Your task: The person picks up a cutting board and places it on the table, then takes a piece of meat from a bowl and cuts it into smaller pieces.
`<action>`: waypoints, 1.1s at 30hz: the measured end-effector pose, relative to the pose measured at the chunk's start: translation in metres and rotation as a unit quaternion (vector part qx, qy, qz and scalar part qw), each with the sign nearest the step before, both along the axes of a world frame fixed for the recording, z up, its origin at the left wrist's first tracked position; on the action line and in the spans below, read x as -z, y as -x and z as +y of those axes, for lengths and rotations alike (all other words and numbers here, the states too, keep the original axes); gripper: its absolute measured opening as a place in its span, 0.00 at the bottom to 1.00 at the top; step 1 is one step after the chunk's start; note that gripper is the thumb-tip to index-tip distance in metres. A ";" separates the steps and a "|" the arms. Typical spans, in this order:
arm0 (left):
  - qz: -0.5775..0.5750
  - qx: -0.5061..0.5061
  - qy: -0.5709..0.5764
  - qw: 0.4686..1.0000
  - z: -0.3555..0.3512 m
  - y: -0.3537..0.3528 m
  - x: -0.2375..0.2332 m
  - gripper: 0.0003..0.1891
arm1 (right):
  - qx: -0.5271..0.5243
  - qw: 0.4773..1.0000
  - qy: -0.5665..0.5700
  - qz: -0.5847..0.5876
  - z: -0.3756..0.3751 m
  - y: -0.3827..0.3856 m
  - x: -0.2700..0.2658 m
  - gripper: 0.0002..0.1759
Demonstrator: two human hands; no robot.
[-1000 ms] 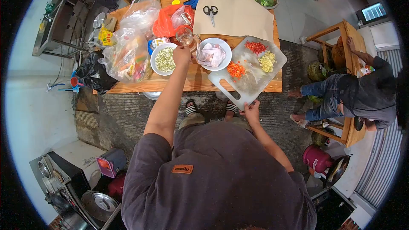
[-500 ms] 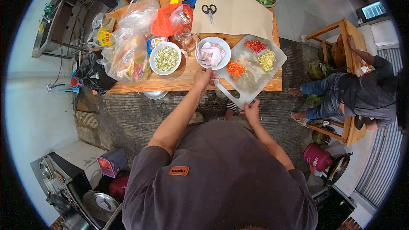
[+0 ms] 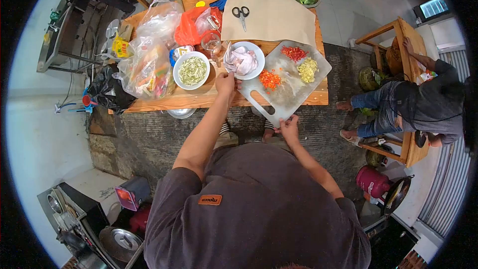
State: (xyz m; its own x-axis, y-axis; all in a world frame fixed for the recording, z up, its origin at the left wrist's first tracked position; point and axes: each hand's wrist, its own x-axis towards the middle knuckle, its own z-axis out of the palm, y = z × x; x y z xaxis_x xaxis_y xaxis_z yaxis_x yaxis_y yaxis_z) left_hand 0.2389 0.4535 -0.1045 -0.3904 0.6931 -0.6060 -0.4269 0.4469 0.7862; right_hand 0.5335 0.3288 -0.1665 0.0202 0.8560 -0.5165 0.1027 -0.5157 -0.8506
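Note:
My left hand (image 3: 227, 84) is at the near left rim of a white bowl (image 3: 261, 66) of raw chicken pieces (image 3: 242, 61). Its thumb lies at the rim and its fingers curl below, close to the left corner of a grey-white cutting board (image 3: 284, 89). At the board's near corner, beside the handle slot, my right hand (image 3: 289, 128) is closed on the edge. Chopped red chili (image 3: 294, 53), chopped orange pieces (image 3: 270, 80) and pale yellow bits (image 3: 308, 70) lie in separate piles on the board, which juts past the table's front edge.
Left of the chicken stands a bowl of sliced green pieces (image 3: 192, 71), near a glass mug (image 3: 211, 43) and plastic bags (image 3: 147, 69). Scissors (image 3: 242, 16) lie on brown paper (image 3: 274, 15). Another person (image 3: 423, 99) is at a wooden bench on the right.
My left hand has shifted left along the bowl's rim. The cutting board has slid left with my right hand on its corner, and the chicken bowl has moved slightly left.

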 end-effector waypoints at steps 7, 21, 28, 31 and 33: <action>0.108 0.020 -0.015 0.994 0.011 0.012 -0.013 0.08 | -0.015 0.999 0.027 0.027 -0.001 0.014 -0.006 0.26; 0.207 0.030 -0.014 0.978 0.008 0.003 -0.021 0.08 | -0.039 0.997 0.066 0.022 0.003 0.011 -0.008 0.23; 0.168 0.010 -0.005 0.986 0.004 0.004 -0.020 0.09 | -0.032 0.997 0.063 0.029 0.005 0.013 -0.015 0.20; 0.171 0.010 -0.013 0.985 0.005 0.007 -0.022 0.09 | -0.036 0.997 0.062 0.034 0.001 0.019 -0.014 0.20; 0.140 0.011 -0.008 0.990 0.002 0.010 -0.018 0.12 | -0.041 0.996 0.066 0.036 -0.002 0.019 -0.008 0.21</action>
State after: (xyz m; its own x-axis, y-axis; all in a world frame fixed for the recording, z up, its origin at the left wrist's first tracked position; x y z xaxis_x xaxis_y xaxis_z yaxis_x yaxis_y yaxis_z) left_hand 0.2288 0.4554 -0.0869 -0.5261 0.7126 -0.4641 -0.1807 0.4396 0.8798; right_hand 0.5149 0.3265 -0.1590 -0.0889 0.7772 -0.6230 0.0900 -0.6167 -0.7821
